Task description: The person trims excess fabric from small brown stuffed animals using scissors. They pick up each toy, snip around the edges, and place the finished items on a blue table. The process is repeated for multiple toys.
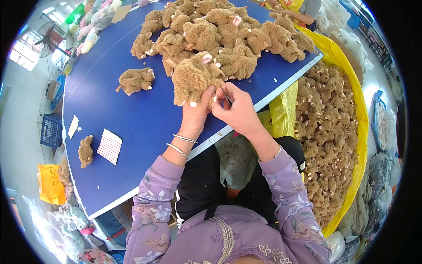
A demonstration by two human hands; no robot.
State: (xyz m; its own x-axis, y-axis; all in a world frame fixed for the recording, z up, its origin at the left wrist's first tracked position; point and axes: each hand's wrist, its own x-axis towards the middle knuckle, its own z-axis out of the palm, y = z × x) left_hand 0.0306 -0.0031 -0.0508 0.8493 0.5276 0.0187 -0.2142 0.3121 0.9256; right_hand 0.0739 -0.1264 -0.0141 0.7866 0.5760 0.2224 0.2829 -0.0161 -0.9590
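My left hand (198,112) is closed around a brown fleecy plush animal (191,81) with pink ears and white-tipped feet, held above the near edge of the blue table (114,114). Right beside it, my right hand (237,108) pinches a small dark metal tool (225,95), possibly thread snips. The tool meets the toy's underside, where the fingers of both hands partly hide it. Farther back rises a large heap of similar brown plush animals (202,35). One plush animal (136,81) lies apart to the left of the heap.
A yellow sack (362,132) at my right is filled with many brown plush pieces. On the table's left lie a small brown plush piece (85,151) and a dotted white sheet (109,146). Another person (303,13) is beyond the heap. A blue crate (51,130) stands left of the table.
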